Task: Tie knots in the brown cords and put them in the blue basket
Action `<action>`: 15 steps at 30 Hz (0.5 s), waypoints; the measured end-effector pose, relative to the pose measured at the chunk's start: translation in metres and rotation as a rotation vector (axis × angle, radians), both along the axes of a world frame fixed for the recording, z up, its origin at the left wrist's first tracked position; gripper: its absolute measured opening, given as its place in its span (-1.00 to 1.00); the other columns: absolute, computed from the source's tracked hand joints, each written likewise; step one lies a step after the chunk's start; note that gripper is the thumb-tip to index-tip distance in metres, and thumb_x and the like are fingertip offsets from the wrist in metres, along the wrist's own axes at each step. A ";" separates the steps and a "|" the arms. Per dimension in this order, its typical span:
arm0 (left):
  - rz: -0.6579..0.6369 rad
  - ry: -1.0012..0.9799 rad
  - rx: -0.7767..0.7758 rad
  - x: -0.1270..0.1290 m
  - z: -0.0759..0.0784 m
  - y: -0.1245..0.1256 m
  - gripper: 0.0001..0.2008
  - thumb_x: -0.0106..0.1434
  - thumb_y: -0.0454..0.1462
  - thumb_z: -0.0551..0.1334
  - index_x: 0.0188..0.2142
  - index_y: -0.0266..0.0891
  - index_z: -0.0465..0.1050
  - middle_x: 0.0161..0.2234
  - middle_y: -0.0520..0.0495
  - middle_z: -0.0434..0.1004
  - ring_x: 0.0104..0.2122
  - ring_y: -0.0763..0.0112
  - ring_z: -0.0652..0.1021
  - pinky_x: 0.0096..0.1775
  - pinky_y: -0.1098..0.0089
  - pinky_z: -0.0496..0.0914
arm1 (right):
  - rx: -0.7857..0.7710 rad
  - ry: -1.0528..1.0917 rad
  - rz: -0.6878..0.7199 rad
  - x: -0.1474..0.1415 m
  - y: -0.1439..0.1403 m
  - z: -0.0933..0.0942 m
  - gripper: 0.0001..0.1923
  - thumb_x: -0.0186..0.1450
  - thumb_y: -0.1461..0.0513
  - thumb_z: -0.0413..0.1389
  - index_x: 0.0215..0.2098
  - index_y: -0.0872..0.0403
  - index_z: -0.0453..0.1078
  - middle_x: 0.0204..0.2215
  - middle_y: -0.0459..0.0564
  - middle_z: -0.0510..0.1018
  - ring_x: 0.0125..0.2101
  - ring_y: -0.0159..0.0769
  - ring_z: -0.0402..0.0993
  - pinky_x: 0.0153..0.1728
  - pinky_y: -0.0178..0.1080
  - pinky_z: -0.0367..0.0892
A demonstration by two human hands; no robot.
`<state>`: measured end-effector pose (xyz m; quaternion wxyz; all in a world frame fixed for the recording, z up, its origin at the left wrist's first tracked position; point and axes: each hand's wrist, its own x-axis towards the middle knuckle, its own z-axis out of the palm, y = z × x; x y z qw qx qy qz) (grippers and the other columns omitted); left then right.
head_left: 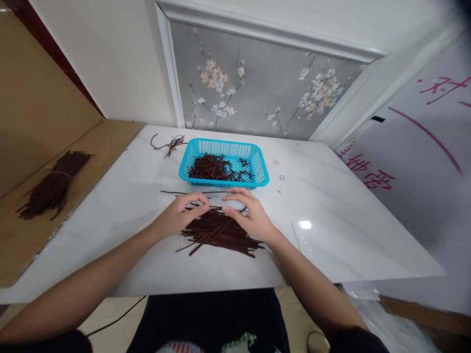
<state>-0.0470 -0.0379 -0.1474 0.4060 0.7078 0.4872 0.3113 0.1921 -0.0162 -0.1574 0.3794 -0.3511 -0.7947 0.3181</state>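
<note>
A loose pile of dark brown strips (217,234) lies on the white marble table (324,235) in front of me. My left hand (182,212) and my right hand (247,212) rest on the far end of the pile, fingertips pinched toward each other on a few strips. Just beyond my hands stands a blue plastic basket (257,164) holding several more tangled brown strips (215,168).
A few stray strips (169,143) lie at the table's far left. A tied bundle of brown strips (53,186) lies on the brown surface at left. Small rubber bands (278,169) sit right of the basket. A white board with pink writing (415,147) leans at right.
</note>
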 end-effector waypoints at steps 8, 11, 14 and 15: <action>-0.094 -0.038 0.054 -0.002 0.043 0.021 -0.71 0.35 -0.05 0.18 -0.28 -0.20 0.52 -0.21 -0.04 0.59 -0.15 0.27 0.54 0.05 0.25 0.36 | -0.233 0.096 0.102 -0.011 0.013 0.045 -0.83 0.27 0.13 0.25 -0.21 0.03 0.54 -0.25 -0.03 0.68 -0.21 -0.26 0.60 -0.11 -0.19 0.45; -0.107 -0.044 0.116 0.000 0.060 0.026 -0.73 0.35 -0.07 0.19 -0.30 -0.18 0.53 -0.23 -0.02 0.60 -0.15 0.29 0.55 0.22 0.15 0.25 | -0.309 0.145 0.117 -0.013 0.022 0.059 -0.82 0.23 0.11 0.28 -0.25 0.03 0.58 -0.28 -0.04 0.69 -0.23 -0.26 0.60 -0.16 -0.21 0.46; -0.077 -0.107 0.190 -0.004 0.074 0.033 -0.76 0.33 -0.10 0.22 -0.35 -0.19 0.54 -0.29 -0.01 0.61 -0.13 0.28 0.56 0.29 0.09 0.17 | -0.380 0.109 0.161 -0.011 0.027 0.072 -0.80 0.25 0.08 0.26 -0.37 0.04 0.60 -0.42 -0.07 0.68 -0.37 -0.32 0.57 -0.27 -0.26 0.43; -0.047 -0.150 0.210 -0.007 0.079 0.035 -0.75 0.33 -0.10 0.22 -0.37 -0.19 0.53 -0.31 -0.02 0.61 -0.13 0.27 0.57 0.27 0.09 0.21 | -0.403 0.079 0.184 -0.009 0.028 0.076 -0.78 0.25 0.07 0.25 -0.39 0.05 0.60 -0.45 -0.08 0.67 -0.40 -0.34 0.56 -0.31 -0.28 0.42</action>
